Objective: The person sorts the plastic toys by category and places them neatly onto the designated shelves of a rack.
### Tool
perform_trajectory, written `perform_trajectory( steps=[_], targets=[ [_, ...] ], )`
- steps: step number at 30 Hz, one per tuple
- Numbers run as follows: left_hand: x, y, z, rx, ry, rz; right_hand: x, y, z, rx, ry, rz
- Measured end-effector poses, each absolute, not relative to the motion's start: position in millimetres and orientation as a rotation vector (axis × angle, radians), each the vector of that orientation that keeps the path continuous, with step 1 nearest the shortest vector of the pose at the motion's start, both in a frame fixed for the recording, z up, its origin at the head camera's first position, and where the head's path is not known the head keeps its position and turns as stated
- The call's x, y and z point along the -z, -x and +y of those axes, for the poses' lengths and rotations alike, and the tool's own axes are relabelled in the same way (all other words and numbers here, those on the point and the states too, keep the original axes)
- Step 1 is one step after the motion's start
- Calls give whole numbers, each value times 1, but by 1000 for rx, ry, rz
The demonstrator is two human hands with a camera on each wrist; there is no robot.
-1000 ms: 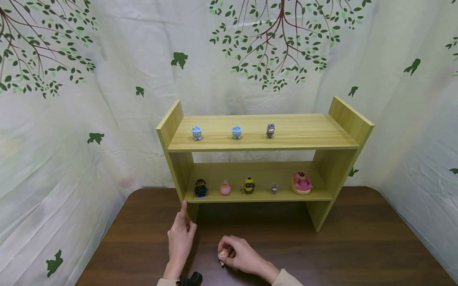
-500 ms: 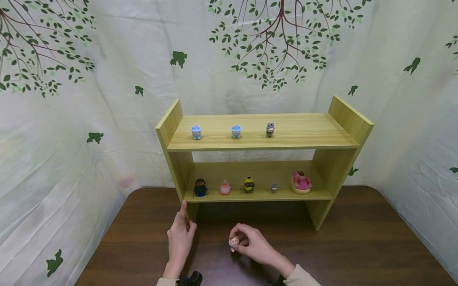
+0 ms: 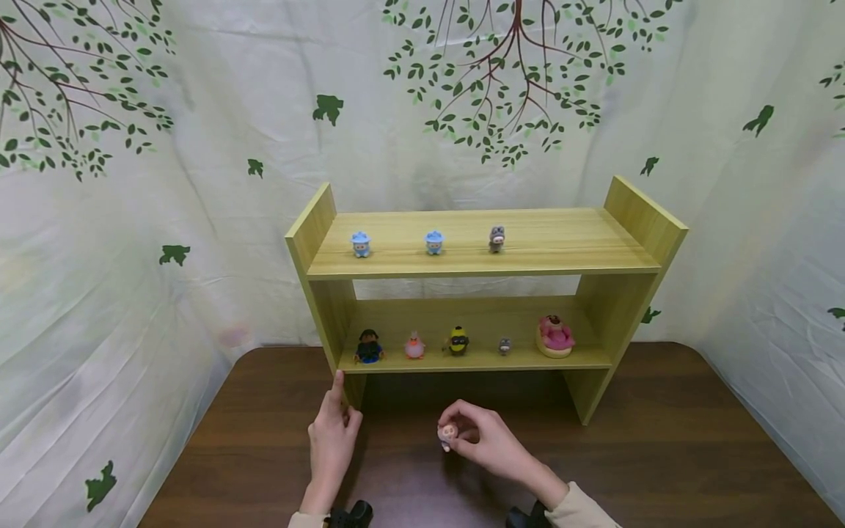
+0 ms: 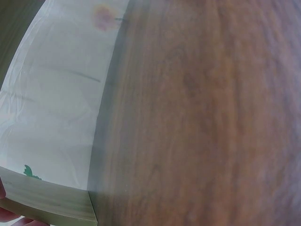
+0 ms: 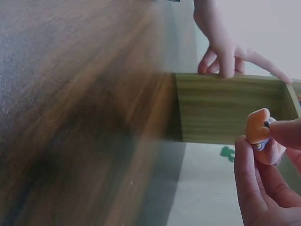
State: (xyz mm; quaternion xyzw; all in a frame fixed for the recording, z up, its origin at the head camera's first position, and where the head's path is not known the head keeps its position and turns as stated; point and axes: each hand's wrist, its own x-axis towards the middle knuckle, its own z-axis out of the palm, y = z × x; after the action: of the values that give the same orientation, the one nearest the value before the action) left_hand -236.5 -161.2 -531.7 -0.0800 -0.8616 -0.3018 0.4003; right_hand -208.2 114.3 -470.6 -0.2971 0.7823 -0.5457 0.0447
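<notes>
In the head view my right hand (image 3: 487, 438) pinches a small toy figurine (image 3: 447, 433) above the table, in front of the shelf. Seen from the right wrist, the figurine (image 5: 258, 129) shows orange and pinkish parts between thumb and fingertips. My left hand (image 3: 332, 438) grips the front edge of the wooden shelf's left side panel (image 3: 355, 391). Its index finger stretches up to the corner of the lower board, and its thumb lies on the panel's inner side. Only some left fingertips (image 4: 8, 215) appear in the left wrist view.
Two blue-hatted figurines (image 3: 433, 243) and a grey one (image 3: 496, 240) stand on the top board (image 3: 568, 238). Along the lower board are a dark-clothed figure (image 3: 369, 347), a pink one (image 3: 414, 346), a yellow-black one (image 3: 458, 342), a tiny grey one (image 3: 505, 346) and a pink bear (image 3: 555, 337).
My right hand has moved to the right and farther forward toward the shelf, carrying the figurine. The left hand has stayed at the panel.
</notes>
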Motion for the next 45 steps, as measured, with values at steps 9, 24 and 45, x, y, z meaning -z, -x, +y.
perform_trajectory(
  steps=[9,24,45],
  targets=[
    [531,236,-161,761,216,-2162,455,206,122,1718,979,2407],
    [531,235,-162,773,208,-2172,430,202,136,1799,1097,2412],
    [530,236,-161,770,226,-2166,402,202,155,1834,1164,2485]
  ],
)
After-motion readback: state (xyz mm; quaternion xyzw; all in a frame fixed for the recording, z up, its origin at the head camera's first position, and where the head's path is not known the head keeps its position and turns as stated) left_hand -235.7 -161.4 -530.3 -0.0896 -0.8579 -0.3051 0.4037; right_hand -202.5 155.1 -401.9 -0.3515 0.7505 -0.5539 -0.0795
